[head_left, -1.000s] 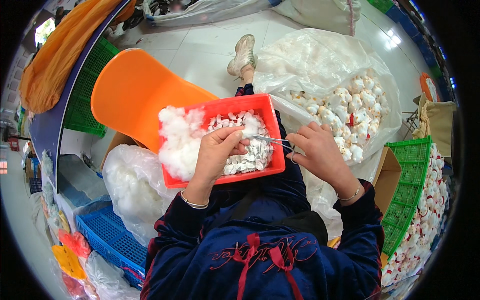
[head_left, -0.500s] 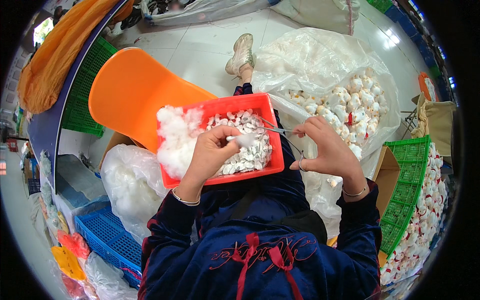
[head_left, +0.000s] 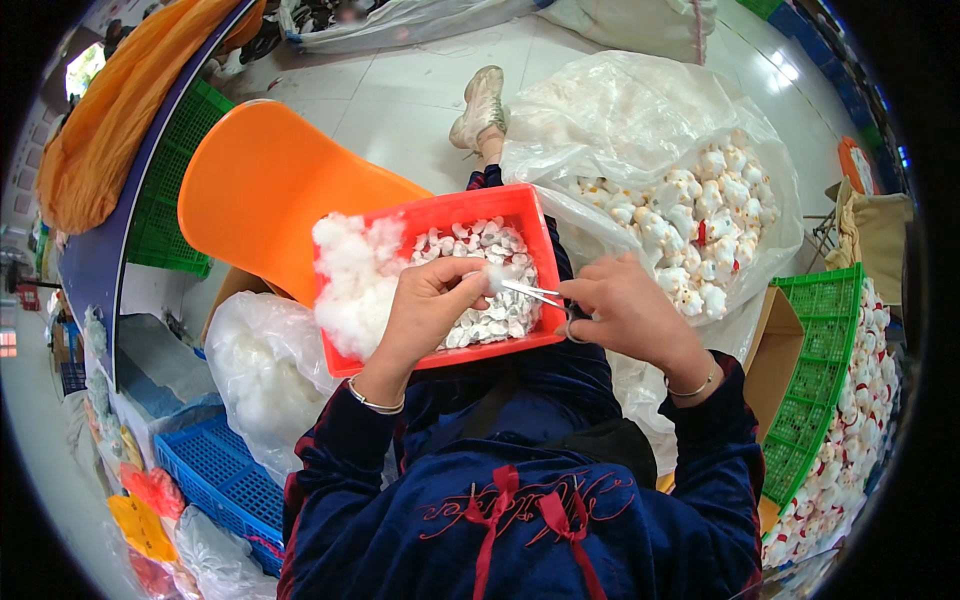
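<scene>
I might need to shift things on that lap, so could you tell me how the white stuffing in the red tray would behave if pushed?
The white stuffing looks loose and fluffy, so it would probably squash and spring back. It seems very light, and heaped above the red tray rim, tufts might spill over.

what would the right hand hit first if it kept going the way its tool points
The right hand aims its metal tool leftward at the small white piece pinched in the left hand. That piece comes first, then the left fingers; the tip looks at or near it, depth unclear.
</scene>
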